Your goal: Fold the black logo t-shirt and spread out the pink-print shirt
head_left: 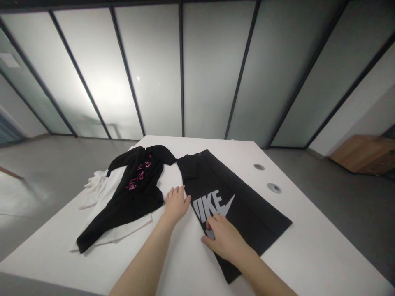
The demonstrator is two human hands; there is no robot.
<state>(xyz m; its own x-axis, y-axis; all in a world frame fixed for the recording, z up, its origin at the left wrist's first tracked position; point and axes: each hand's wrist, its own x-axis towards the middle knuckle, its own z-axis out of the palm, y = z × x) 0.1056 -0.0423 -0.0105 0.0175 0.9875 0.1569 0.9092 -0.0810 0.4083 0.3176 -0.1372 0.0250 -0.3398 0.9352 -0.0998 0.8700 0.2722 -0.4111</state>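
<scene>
A black shirt with a grey printed logo (247, 205) lies folded lengthwise on the white table (191, 267), right of the middle. My left hand (177, 204) rests at its left edge, palm down, fingers slightly spread, with nothing in it. Over the lower part of the logo is my right hand (222, 237), its fingers curled and the thumb apart, holding nothing that I can see. To the left, a black garment with pink print (135, 193) is spread over white clothing (132, 230).
Two round grommets (259, 167) sit in the tabletop at the right. A crumpled white cloth (95, 187) lies at the table's left edge. Frosted glass panels (216, 74) stand behind the table, and a wooden piece (364, 154) is on the floor at the far right.
</scene>
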